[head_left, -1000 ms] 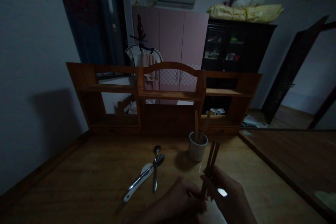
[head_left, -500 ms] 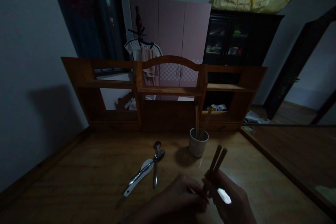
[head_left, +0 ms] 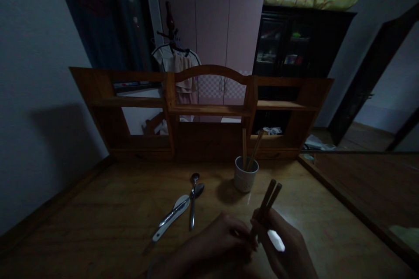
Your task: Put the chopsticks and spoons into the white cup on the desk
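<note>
A pair of wooden chopsticks (head_left: 269, 197) stands tilted in my right hand (head_left: 285, 237), whose fingers and thumb are closed around it. My left hand (head_left: 225, 234) has its fingers closed about the lower part of the same chopsticks, where the tips are hidden. Just behind the hands is a white cup (head_left: 245, 179) with more chopsticks (head_left: 255, 150) leaning in it. Left of my hands lie a white spoon (head_left: 166, 226), a metal spoon (head_left: 192, 209) and another metal spoon (head_left: 195, 177), partly overlapping. A bright white patch shows through the gap in my right hand.
A wooden shelf unit (head_left: 209, 110) rises along the back of the wooden table (head_left: 114, 213). To the right runs a raised wooden edge (head_left: 340, 205). The wall (head_left: 39, 139) is close on the left. Wardrobes and hanging clothes (head_left: 183, 69) stand farther back.
The whole view has shifted slightly, with the table and shelf a little higher in the picture. Both hands stay on the chopsticks in nearly the same pose.
</note>
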Available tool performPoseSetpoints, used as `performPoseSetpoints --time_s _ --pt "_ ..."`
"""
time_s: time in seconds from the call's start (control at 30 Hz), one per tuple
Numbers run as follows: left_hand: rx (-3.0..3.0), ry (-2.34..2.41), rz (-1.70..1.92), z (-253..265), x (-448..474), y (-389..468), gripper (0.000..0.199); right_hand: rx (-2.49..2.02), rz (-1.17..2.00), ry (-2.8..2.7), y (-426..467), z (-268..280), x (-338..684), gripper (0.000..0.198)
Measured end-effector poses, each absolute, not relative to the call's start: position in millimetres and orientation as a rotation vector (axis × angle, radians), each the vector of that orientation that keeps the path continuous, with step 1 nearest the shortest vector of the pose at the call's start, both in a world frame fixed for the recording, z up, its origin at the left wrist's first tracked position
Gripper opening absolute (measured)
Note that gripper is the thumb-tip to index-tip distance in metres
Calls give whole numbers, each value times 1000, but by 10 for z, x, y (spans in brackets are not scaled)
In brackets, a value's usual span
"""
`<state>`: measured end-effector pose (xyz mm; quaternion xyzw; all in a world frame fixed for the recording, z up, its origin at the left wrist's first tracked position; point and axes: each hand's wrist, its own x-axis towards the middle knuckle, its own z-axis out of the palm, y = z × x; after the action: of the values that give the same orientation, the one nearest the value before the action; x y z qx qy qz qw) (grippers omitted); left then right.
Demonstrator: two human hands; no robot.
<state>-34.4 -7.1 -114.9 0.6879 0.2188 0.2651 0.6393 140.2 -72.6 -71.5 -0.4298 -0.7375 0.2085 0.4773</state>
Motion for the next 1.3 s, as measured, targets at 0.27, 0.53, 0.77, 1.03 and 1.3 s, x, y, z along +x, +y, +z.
performPoseSetpoints --time_s 0.27,0.53,0.77,1.03,1.3 --pt "1530 540 601 -1151 -352 -71 16 -1043 674 -1820 -678 -688 1445 13" --pt "1537 517 632 -1140 -332 -109 17 -1012 657 -1826 -694 -681 1464 11" --pt "1603 521 639 -1148 -345 -91 18 -1039 652 -1806 -659 -690 1438 13" --pt "1554 549 648 -1166 -342 -89 16 -1120 619 -1753 -614 -702 1383 12" --pt "1538 607 646 -1135 -337 -84 19 -1099 561 -1773 -622 -673 1371 13"
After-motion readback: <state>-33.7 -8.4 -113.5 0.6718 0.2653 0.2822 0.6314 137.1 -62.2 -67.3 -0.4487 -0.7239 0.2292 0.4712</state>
